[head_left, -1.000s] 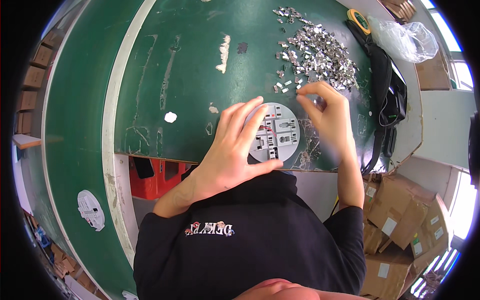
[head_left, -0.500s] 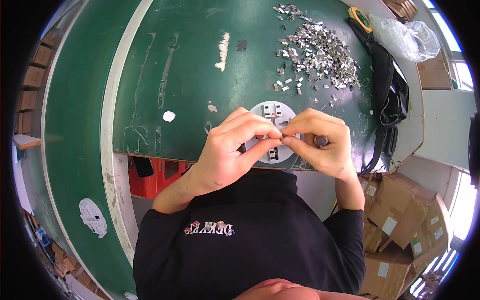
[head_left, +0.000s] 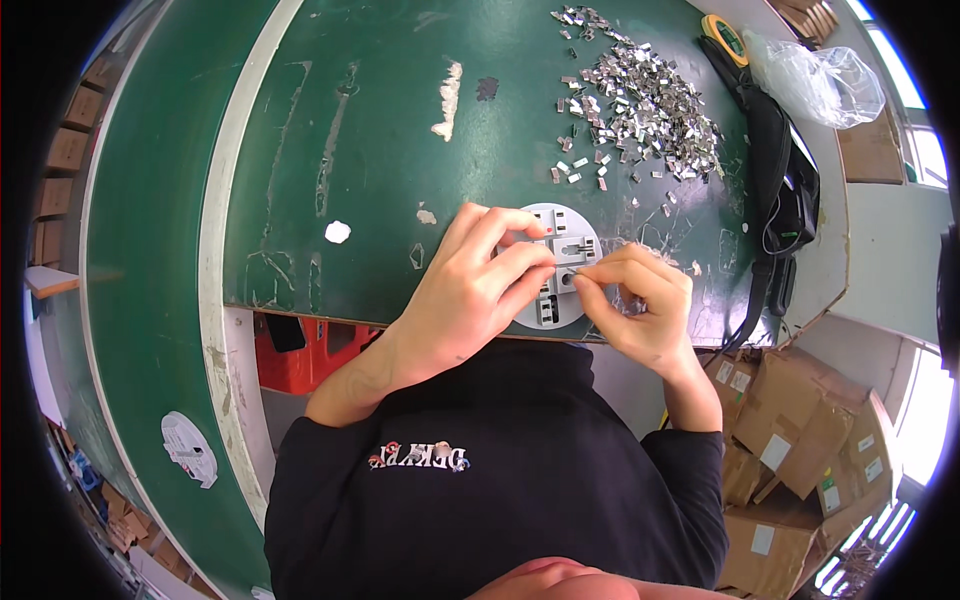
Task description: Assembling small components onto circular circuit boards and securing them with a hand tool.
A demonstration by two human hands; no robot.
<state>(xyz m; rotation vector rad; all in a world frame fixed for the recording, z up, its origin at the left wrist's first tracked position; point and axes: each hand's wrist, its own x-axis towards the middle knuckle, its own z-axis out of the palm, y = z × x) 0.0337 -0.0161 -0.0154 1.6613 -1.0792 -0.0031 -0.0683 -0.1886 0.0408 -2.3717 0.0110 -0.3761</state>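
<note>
Both forearms come out of black sleeves and bend inward, so that the hands face each other low over the near edge of the green surface. The left hand leans in with its back up, fingers curled and thumb brought close beneath them, a narrow shape over the left part of a round grey plate. The right hand sits just beyond the plate's right edge, knuckles bent, thumb and forefinger drawn to a narrow pinch above the plate; whether either hand's tips close on a small piece, I cannot tell. The plate lies flat between and partly under the hands, its moulded face upward. Its outline is round, equal each way; a keyhole-shaped slot on it runs left to right, while the block nearest the body has its long axis pointing away from the person. Below the left forearm's side of the surface is a red crate. Ahead of the right hand spreads a heap of small metal pieces, pointing every way. Farther to its right lie a black bag and, beyond, a clear plastic bag. Well left of the left hand rests another pale disc.
</note>
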